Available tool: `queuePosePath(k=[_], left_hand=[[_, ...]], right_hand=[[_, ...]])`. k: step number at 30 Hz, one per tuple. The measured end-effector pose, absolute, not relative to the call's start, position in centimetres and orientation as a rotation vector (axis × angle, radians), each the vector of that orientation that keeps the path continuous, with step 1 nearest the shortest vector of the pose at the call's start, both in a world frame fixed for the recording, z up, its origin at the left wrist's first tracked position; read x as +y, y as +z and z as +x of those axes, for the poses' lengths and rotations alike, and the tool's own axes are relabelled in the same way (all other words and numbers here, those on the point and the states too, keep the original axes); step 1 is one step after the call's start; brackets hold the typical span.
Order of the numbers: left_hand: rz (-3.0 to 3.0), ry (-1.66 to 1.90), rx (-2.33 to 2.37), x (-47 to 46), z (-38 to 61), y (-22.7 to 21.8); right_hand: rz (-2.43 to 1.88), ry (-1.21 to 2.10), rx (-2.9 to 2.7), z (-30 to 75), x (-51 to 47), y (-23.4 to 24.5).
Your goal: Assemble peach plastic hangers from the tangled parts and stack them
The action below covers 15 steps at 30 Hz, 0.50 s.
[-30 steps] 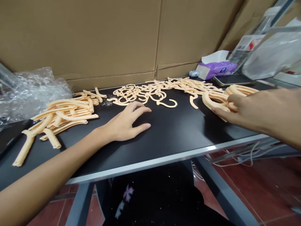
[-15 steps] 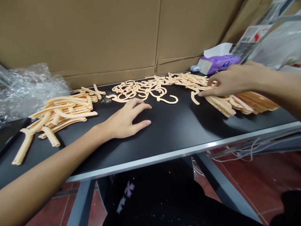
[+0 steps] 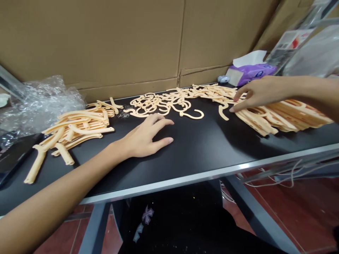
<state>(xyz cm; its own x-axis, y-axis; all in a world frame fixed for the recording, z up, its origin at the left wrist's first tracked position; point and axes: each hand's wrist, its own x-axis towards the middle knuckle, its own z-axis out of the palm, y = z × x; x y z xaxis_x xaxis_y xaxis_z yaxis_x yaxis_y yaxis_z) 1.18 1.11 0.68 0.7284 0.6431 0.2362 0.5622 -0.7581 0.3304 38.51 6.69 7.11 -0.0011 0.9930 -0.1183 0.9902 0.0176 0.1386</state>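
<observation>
What I can see around the table from here

I see a black table (image 3: 196, 155) with a silver edge (image 3: 169, 184), and big brown cardboard (image 3: 92, 42) stands behind it. On the far left there is a puffy pile of bubble wrap (image 3: 45, 106), and a flat black thing (image 3: 16, 155) lies just in front of it. On the far right I see a purple tissue pack (image 3: 251, 73), a little gray-blue thing (image 3: 224, 79) just beside it, and a clear plastic bag (image 3: 315, 56). Under the table I see gray legs (image 3: 95, 229), white wires (image 3: 291, 180) and a red tile floor (image 3: 299, 215). Close to me there are dark clothes (image 3: 169, 218) with a pale star shape.
</observation>
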Motion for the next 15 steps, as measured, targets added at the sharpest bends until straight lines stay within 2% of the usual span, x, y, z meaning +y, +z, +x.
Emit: queuePosePath(k=[5,9,15], left_hand=[[2.705,0.488,0.959,1.0,1.4,0.8],[2.819,0.512,0.998,1.4,1.0,1.7],[2.910,0.391,1.576,3.5,-2.8,5.9]], right_hand=[[2.077,0.015,2.110,38.7,7.1,7.4],[2.026,0.163,2.299,36.9,6.9,7.7],[1.569,0.205,2.822,28.1,4.8,7.3]])
